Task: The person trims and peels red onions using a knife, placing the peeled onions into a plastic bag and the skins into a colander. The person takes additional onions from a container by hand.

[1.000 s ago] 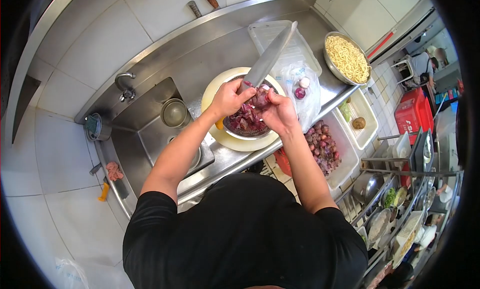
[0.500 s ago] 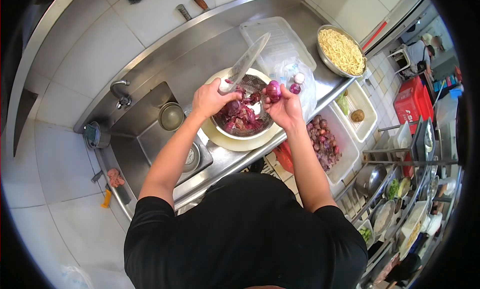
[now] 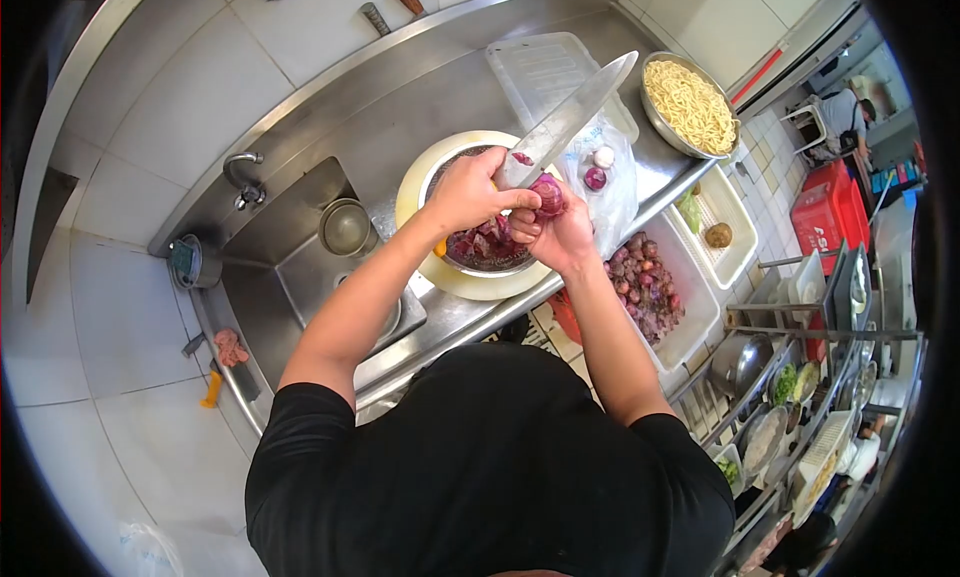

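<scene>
Knife [image 3: 578,115] with a broad steel blade is gripped in the left hand [image 3: 470,192], the fingers wrapped around its handle and the tip pointing up and to the right, away from the body. A scrap of purple skin clings to the blade near the handle. The right hand [image 3: 555,232] is clamped on a purple onion [image 3: 548,194], its fingers curled around it. The left thumb reaches across to the onion; whether the knife edge touches it, I cannot tell.

Both hands and the onion are above a round bowl [image 3: 497,274] that holds dark red onion peelings [image 3: 480,245]. The bowl stands on a round cream board [image 3: 410,205], set on a steel tabletop [image 3: 430,87]. Just right of the board, a clear plastic bag [image 3: 615,207] bears a white round item [image 3: 603,157] and a smaller purple onion [image 3: 595,178]. Behind the bag is a translucent plastic lid [image 3: 520,62]. At the far right corner, a metal bowl [image 3: 652,119] is full of yellow noodles [image 3: 690,105].

Below the tabletop's right edge, a white crate [image 3: 708,312] contains many purple onions [image 3: 645,287]. To the left is a sink [image 3: 255,252] with a tap [image 3: 243,182]. The person wears a black short-sleeved shirt [image 3: 490,467].
</scene>
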Demonstrator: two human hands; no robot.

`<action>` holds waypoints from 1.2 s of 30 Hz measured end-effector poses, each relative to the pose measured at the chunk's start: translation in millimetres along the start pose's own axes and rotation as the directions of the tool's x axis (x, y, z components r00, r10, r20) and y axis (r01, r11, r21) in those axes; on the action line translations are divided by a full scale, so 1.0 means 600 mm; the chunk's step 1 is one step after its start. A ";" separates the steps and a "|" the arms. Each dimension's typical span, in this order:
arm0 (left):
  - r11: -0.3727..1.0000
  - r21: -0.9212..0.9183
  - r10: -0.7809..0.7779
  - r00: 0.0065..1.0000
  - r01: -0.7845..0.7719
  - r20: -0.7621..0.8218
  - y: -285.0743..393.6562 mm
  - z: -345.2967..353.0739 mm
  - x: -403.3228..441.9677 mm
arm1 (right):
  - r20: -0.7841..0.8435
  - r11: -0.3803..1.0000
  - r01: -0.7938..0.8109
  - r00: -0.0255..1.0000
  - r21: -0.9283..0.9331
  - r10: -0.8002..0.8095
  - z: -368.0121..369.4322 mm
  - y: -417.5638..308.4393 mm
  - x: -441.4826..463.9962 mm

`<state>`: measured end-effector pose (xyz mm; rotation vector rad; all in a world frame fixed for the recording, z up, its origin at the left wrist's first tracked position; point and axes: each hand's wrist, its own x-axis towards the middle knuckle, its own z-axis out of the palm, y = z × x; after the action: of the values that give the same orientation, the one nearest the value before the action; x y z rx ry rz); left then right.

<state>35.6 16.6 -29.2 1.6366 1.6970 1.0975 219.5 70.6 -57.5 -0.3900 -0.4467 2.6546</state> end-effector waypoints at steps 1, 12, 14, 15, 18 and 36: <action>0.999 0.038 0.005 1.000 -0.005 0.007 0.004 -0.004 0.000 | -0.017 0.999 0.017 1.000 -0.034 -0.018 0.001 0.000 0.001; 0.998 -0.037 0.047 0.998 -0.045 0.050 0.003 -0.015 -0.016 | -0.163 0.955 0.130 0.970 -0.268 -0.178 0.019 0.005 0.004; 0.996 -0.040 0.085 0.991 -0.081 0.107 -0.006 -0.009 -0.022 | -0.254 0.963 0.127 0.949 -0.239 -0.188 0.020 0.012 0.010; 0.994 -0.042 0.105 0.985 -0.100 0.138 -0.008 -0.007 -0.024 | -0.300 0.966 0.128 0.934 -0.222 -0.193 0.030 0.016 0.013; 0.985 0.005 0.165 0.960 -0.171 0.228 -0.010 -0.010 -0.032 | -0.518 0.962 0.235 0.811 -0.138 -0.272 0.065 0.020 0.023; 0.998 -0.061 0.010 0.999 -0.013 -0.051 -0.017 -0.016 -0.007 | -0.114 0.985 0.019 0.993 -0.172 -0.039 -0.012 -0.007 0.004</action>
<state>22.8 11.3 -33.2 1.5951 1.6710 1.1940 221.2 77.1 -63.0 -0.5838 -0.6398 2.5563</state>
